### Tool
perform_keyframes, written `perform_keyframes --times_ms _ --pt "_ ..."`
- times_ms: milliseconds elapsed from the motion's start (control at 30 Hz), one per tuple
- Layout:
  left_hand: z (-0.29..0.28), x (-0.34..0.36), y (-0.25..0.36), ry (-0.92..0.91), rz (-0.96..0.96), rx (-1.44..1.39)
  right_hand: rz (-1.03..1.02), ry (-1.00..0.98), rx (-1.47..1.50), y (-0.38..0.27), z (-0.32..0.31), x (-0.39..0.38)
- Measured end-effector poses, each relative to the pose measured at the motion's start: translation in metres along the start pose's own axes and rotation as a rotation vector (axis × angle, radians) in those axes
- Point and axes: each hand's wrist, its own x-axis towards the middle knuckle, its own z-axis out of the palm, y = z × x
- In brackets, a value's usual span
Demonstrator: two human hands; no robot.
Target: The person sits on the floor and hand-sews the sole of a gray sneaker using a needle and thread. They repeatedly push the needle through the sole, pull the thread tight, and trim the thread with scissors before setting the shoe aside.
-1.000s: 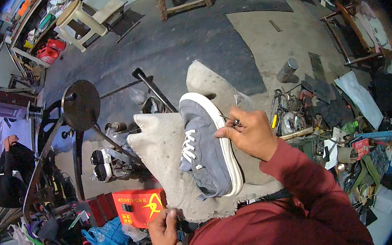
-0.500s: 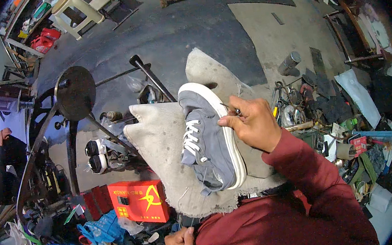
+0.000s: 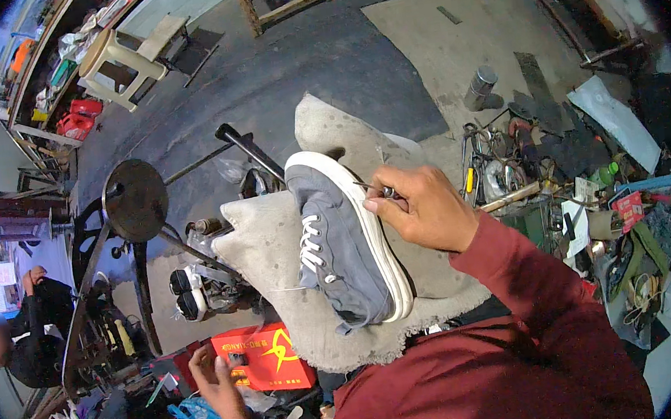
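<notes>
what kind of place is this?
Likely a shoe-repair workshop: a grey sneaker on a lap cloth, an awl-like tool in the right hand, a black machine wheel, tools littering the floor.

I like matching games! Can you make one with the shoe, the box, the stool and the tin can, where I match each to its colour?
Things:
1. shoe lying on the cloth
2. box by the left hand
3. stool at the far left
4. can on the floor, far right

Colours:
A. silvery metal
B. grey with a white sole
C. cream
D. red with a yellow mark

Pairs: 1-B, 2-D, 3-C, 4-A
</notes>
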Motion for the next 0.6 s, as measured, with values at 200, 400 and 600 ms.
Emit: perform_keyframes --times_ms 200,400,600 --pt "0.121 -0.061 0.078 -0.694 0.050 -0.505 0.081 -0.001 0.047 0.001 -0.001 0.003" --pt "0.197 -0.031 0.113 -0.828 0.035 -0.388 0.126 -0.012 0.146 0.005 -0.006 0.001" --pt "0.207 -0.015 0.109 -0.604 -0.392 -0.744 -0.024 0.227 0.116 0.005 -0.015 -0.001"
